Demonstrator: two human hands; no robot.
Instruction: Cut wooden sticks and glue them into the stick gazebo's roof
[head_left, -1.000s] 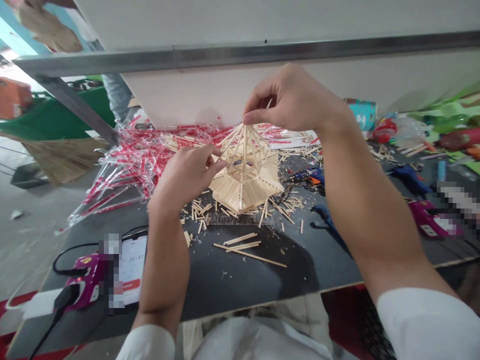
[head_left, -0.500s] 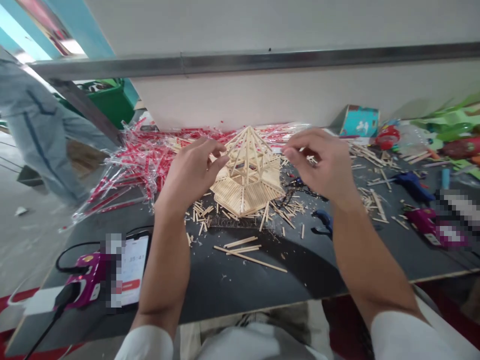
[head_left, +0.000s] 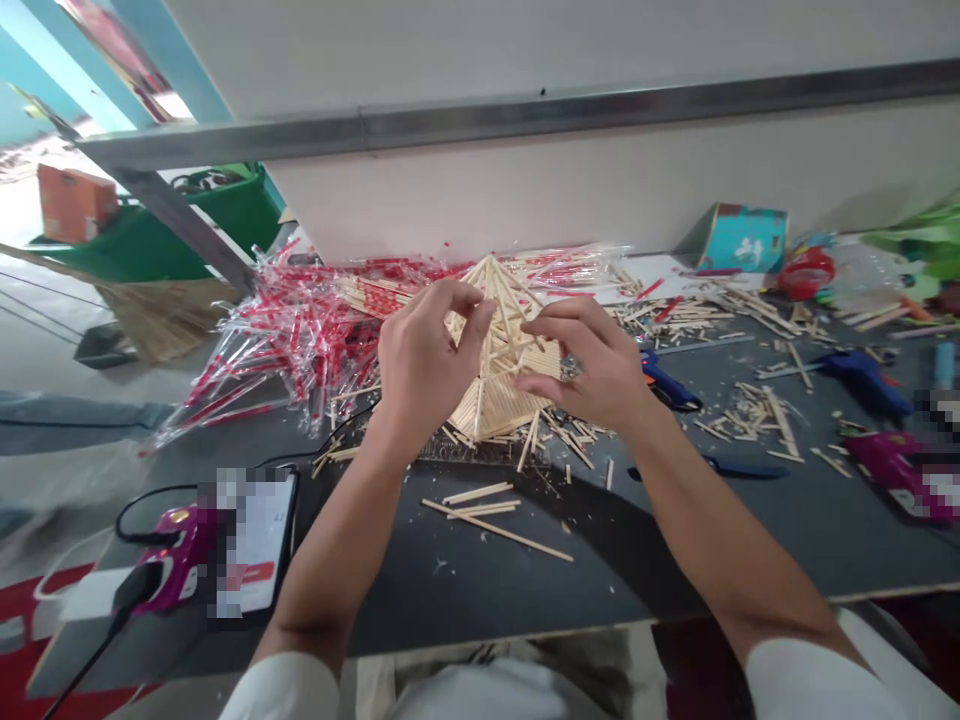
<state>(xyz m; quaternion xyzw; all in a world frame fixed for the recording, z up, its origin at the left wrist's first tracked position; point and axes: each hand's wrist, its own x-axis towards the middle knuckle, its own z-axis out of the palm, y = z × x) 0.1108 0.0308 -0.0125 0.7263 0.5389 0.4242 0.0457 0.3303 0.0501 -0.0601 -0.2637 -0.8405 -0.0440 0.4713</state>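
Note:
A pointed wooden stick model (head_left: pixel 480 405) stands at the middle of the dark table, with an open frame of slanting sticks over a wide slatted base. At its left side is my left hand (head_left: pixel 431 350), thumb and forefinger pressed together by the upper sticks; anything between the fingertips is too small to make out. My right hand (head_left: pixel 589 360) is at the model's right side, fingers and thumb apart around the slanting sticks. Several loose sticks (head_left: pixel 499 520) lie in front of the model.
Red-and-clear plastic wrappers (head_left: pixel 300 330) are heaped at the left. A phone (head_left: pixel 262 540) and a purple power socket (head_left: pixel 176 560) lie front left. Blue glue guns (head_left: pixel 667 385), stick scraps and a turquoise box (head_left: pixel 744 240) are at the right.
Both hands have moved inward to the model, the right one further, and its fingers have spread. The person in jeans at the left has mostly left the view.

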